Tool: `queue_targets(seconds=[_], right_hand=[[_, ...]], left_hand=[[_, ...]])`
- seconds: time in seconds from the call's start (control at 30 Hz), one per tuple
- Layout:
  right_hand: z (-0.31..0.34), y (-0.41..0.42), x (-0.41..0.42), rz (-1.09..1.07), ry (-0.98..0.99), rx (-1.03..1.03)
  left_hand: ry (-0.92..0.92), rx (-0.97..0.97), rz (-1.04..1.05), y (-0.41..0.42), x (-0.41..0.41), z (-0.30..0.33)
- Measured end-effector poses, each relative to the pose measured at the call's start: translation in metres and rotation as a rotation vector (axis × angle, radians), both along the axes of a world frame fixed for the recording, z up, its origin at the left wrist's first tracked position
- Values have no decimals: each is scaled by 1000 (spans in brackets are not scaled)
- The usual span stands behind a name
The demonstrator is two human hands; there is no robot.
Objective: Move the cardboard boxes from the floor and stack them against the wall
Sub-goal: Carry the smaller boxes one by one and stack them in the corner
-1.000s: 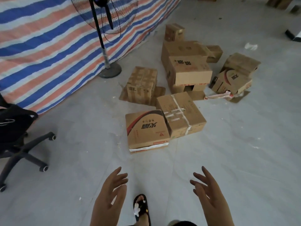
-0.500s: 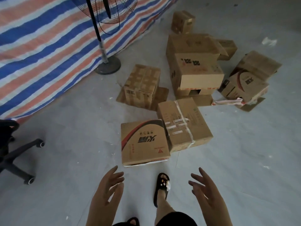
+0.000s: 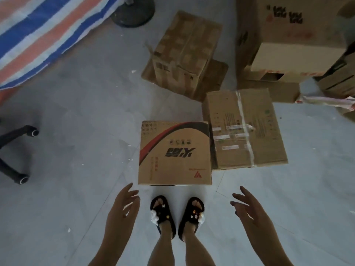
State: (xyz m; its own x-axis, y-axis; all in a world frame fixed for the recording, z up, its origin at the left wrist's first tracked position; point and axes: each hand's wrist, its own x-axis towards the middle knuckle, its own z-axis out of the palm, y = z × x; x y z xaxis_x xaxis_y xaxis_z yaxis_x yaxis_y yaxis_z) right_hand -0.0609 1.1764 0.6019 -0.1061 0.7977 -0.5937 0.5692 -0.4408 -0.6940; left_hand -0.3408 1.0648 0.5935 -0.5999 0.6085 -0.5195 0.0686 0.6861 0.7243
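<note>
A cardboard box with a red and black swoosh (image 3: 175, 153) lies flat on the grey floor just ahead of my feet. To its right, touching it, lies a taped plain box (image 3: 244, 129). Behind them stand a tape-covered box (image 3: 185, 54) and a tall stack of boxes (image 3: 292, 43). My left hand (image 3: 123, 212) hovers open near the swoosh box's front left corner, holding nothing. My right hand (image 3: 247, 210) hovers open off its front right corner, fingers spread, also empty.
A striped blue, orange and white tarpaulin (image 3: 38, 37) hangs at the upper left. A fan's round base (image 3: 133, 13) stands by it. Black office-chair legs with castors (image 3: 17, 154) reach in from the left. My feet in black sandals (image 3: 177, 214) stand on the floor.
I have stepped up to the boxes and the view has tipped down; both feet now stand just before the swoosh box. Both hands stay open and empty, now flanking its near edge.
</note>
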Motion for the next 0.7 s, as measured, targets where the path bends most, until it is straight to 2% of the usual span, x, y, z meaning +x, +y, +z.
queue_targets(seconds=[0.17, 0.27, 0.4, 0.53, 0.7], right_hand=[[-190, 40, -24, -84, -81, -121], [-289, 50, -30, -106, -173, -190], [-377, 55, -22, -50, -215, -321], [-395, 54, -24, -91, -75, -332], [-331, 72, -51, -219, -6, -233]], left_hand=[[44, -188, 60, 30, -28, -186], [13, -271, 171, 34, -45, -284], [-120, -341, 282, 24, -63, -368], [-399, -281, 350, 16, -66, -385], [-411, -172, 518, 33, -76, -335]])
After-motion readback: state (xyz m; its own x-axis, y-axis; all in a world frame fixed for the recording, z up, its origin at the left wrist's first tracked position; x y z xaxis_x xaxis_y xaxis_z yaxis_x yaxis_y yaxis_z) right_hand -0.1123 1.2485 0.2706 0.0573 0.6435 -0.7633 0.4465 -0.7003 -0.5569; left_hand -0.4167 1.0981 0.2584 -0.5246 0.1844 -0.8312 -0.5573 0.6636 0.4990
